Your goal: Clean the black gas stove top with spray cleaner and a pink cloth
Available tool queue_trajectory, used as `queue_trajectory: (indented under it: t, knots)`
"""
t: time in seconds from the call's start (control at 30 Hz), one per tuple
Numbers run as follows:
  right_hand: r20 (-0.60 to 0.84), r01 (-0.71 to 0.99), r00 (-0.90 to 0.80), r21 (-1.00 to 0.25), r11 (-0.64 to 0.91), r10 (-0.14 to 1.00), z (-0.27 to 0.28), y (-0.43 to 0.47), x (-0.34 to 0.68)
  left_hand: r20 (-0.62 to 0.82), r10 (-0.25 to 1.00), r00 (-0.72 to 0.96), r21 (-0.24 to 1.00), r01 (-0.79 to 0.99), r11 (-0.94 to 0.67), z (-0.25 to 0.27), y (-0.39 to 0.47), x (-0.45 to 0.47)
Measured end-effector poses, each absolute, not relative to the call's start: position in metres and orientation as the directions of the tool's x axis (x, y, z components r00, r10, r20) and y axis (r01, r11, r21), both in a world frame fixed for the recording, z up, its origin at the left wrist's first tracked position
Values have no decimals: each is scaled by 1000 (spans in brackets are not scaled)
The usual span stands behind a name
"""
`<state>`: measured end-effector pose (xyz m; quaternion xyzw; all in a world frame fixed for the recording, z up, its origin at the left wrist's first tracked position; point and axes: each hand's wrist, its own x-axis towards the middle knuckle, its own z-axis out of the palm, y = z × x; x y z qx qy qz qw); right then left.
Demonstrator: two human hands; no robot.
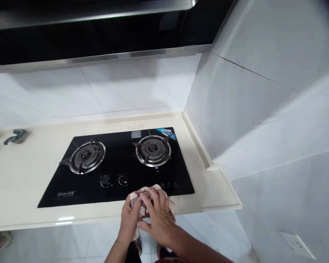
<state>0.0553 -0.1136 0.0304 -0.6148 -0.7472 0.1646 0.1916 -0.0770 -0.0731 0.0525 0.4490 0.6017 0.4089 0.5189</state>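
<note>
A crumpled pale pinkish cloth (134,197) is bunched up in both hands over the counter's front edge. My left hand (129,218) grips its left side, the thumb pressed into the folds. Fingers bent over the top and right side of the cloth, my right hand (161,217) presses it from above. Just beyond them lies the front edge of a black glass gas stove (120,155) with two burners. Two control knobs, a left knob (106,179) and a right knob (123,179), sit a little ahead of my hands.
A black range hood (98,40) hangs above the stove. Tiled wall (235,91) closes off the right side. On the cream counter (24,175), a small dark-and-blue crumpled item (16,136) lies at far left. Someone's shoe (6,239) shows on the floor at lower left.
</note>
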Motion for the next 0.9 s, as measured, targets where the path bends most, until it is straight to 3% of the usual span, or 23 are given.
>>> queue_trajectory:
  t: [0.1,0.3,0.47,0.63,0.7,0.83,0.9]
  knots:
    - [44,849,-270,-460,260,962,31,-97,32,-297,929,-221,936,124,329,54,-75,-113]
    - [35,824,-405,-418,381,914,32,-76,15,-182,896,-405,846,400,352,39,-66,-182]
    - [95,822,-404,-398,407,910,32,-69,25,-65,918,-392,816,509,274,41,-56,-195]
    - [111,851,-318,-404,335,942,28,-65,19,54,922,-384,796,574,192,40,-65,-192]
    - [112,866,-286,-396,307,952,30,-62,15,82,958,-274,774,623,112,33,-75,-186]
    - [108,874,-266,-393,287,958,36,-56,11,161,982,103,660,728,-185,6,-90,-174]
    - [109,866,-284,-399,303,953,37,-54,14,192,975,108,623,754,-206,-5,-92,-175]
